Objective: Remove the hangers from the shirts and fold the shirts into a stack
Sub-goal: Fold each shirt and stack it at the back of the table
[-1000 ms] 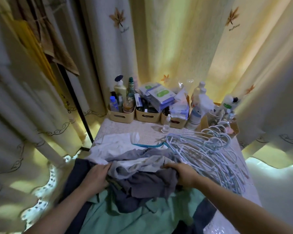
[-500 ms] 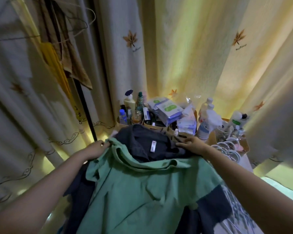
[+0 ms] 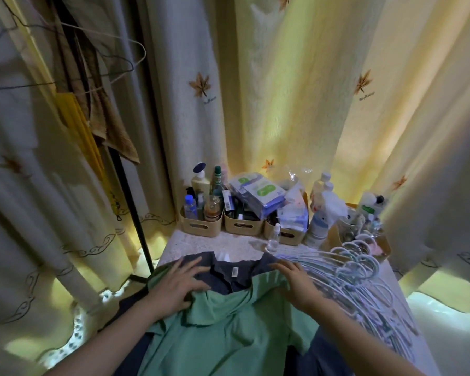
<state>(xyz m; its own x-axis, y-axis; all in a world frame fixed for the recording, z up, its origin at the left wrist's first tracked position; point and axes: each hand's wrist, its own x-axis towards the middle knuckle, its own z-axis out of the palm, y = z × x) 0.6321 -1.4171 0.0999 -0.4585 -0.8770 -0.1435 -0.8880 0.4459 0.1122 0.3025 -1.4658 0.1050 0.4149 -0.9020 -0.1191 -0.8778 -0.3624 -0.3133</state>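
I had the left hand (image 3: 178, 287) lying flat, fingers spread and straight, palm down on the left shoulder of the green shirt (image 3: 228, 329), with the fingertips reaching onto the dark fabric (image 3: 223, 270) at its neck. The right hand (image 3: 293, 284) was open too, fingers straight and slightly apart, pressing on the shirt's right shoulder. Neither hand pinched anything.

The green shirt lay spread on the table (image 3: 198, 241), collar end away from me and its body running down to the near edge of my view. In the neck opening the dark fabric carried a small white label (image 3: 234, 271). I could not tell whether that fabric belonged to the green shirt or was a second garment.

Just right of the shirt, close against the right hand, a loose heap of pale blue hangers (image 3: 364, 278) covered that side of the table, hooks pointing away from me. Beyond the shirt's collar a small clear spray bottle (image 3: 273, 238) stood on bare table. Behind it was a row of tan baskets (image 3: 201, 227) packed with bottles and packets. A pale leaf-printed curtain (image 3: 282, 104) hung behind those. Left of the shirt, off the table, a black pole (image 3: 132, 207) rose with a brown towel (image 3: 114, 131) hanging by it.
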